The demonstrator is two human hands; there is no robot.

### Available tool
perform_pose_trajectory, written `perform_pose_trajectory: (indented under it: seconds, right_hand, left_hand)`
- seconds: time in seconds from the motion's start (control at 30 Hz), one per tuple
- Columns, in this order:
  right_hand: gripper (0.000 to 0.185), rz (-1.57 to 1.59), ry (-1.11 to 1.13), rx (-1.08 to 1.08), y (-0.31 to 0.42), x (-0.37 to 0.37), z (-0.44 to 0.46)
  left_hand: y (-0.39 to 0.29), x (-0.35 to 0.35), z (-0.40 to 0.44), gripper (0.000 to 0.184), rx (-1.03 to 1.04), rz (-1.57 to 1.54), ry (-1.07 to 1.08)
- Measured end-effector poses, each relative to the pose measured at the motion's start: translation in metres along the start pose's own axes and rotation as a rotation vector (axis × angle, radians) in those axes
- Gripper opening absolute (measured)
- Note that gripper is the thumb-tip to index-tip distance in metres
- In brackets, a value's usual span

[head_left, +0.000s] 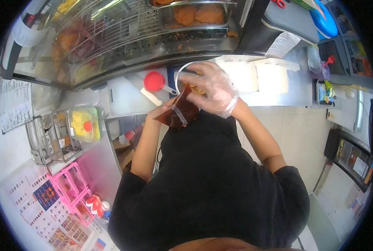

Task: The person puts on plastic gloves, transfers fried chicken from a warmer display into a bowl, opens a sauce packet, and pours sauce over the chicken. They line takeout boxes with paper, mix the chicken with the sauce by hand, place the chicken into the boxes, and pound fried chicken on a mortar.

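My left hand (165,109) grips the side of a dark brown-red paper bag (178,113) with a clear strip, held tilted in front of my apron. My right hand (215,90) wears a clear plastic glove and is over the bag's mouth, its fingers curved and apart, slightly blurred. Golden-brown food pieces (198,89) show between the thumb and fingers; whether any are held is unclear. Behind the hands is a round white-rimmed container (179,75), mostly hidden. Left of it lie a red measuring scoop (154,81) and a pale stick-like handle (151,96).
A glass display case (132,37) with wire racks and a tray of fried pieces (199,16) spans the far side. A white cutting board (125,98) lies left, near a tub of yellow food (84,124). White paper sheets (272,77) lie right. Pink racks (72,186) stand lower left.
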State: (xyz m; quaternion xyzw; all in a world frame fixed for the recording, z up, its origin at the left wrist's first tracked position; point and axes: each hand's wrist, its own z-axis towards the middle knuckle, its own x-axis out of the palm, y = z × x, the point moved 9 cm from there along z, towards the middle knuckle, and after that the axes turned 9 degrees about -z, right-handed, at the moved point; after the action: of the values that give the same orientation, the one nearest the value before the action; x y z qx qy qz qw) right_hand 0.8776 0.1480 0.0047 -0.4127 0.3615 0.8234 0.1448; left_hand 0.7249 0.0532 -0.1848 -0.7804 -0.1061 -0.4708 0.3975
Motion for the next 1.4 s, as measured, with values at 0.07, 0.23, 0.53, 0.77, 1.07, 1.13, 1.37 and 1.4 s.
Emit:
perform_pose_trajectory:
  seconds: [0.07, 0.23, 0.53, 0.77, 1.07, 1.13, 1.37, 1.4]
  right_hand:
    - [0.030, -0.019, 0.119, -0.147, 0.023, 0.005, 0.013]
    - [0.015, -0.176, 0.301, -0.412, 0.051, 0.021, 0.023]
    - [0.011, -0.415, 0.231, -0.334, 0.089, -0.086, -0.036]
    - [0.017, -0.712, 0.127, -0.085, 0.023, -0.207, -0.091]
    - [0.011, -0.875, 0.178, -0.042, -0.150, -0.343, -0.151]
    - [0.011, -0.938, 0.221, -0.011, -0.208, -0.351, -0.163]
    - [0.013, -0.694, 0.177, 0.174, -0.386, -0.355, -0.194]
    - [0.013, -0.686, 0.145, 0.172, -0.408, -0.351, -0.196]
  left_hand:
    - [0.000, -0.006, 0.000, 0.115, 0.024, 0.066, 0.001]
    - [0.016, -0.043, -0.011, 0.121, -0.019, 0.180, 0.006]
    - [-0.046, 0.103, 0.016, 0.135, 0.048, 0.263, -0.023]
    - [-0.032, 0.157, 0.042, 0.088, 0.119, 0.606, 0.015]
    - [-0.008, 0.358, 0.223, 0.079, 0.656, 1.196, -0.068]
    - [0.005, 0.388, 0.288, 0.071, 0.848, 1.356, -0.127]
    - [0.033, 0.396, 0.465, 0.016, 0.849, 1.665, -0.386]
    - [0.030, 0.398, 0.480, 0.012, 0.862, 1.693, -0.441]
